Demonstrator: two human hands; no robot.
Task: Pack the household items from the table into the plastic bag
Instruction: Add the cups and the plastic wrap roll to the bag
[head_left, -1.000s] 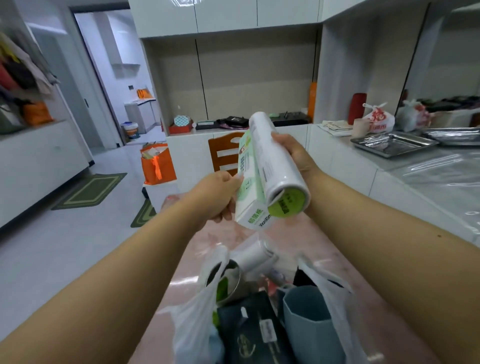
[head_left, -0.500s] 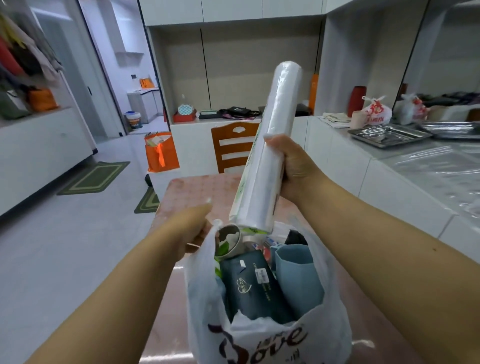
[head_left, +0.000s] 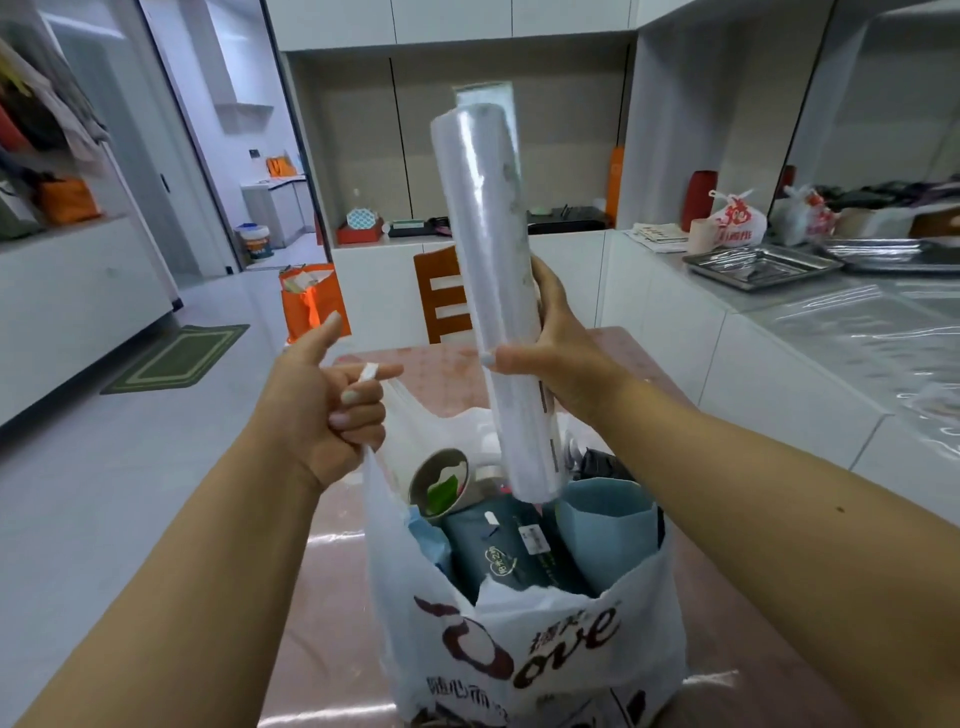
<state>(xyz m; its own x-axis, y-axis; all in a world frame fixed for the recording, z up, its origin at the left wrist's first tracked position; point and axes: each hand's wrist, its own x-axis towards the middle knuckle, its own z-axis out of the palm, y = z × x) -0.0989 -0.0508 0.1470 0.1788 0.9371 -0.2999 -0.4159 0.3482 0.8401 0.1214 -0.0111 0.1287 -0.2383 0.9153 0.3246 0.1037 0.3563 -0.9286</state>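
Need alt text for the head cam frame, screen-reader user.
A person's right hand lowers a long roll of clear plastic wrap upright into a white plastic bag on a pink table, while the left hand lifts the bag's handle. The bag already holds a dark pack, a blue container and a can.

roll (head_left: 493, 291) upright above open bag (head_left: 524, 639) on table (head_left: 322, 597), chair (head_left: 441, 296) behind
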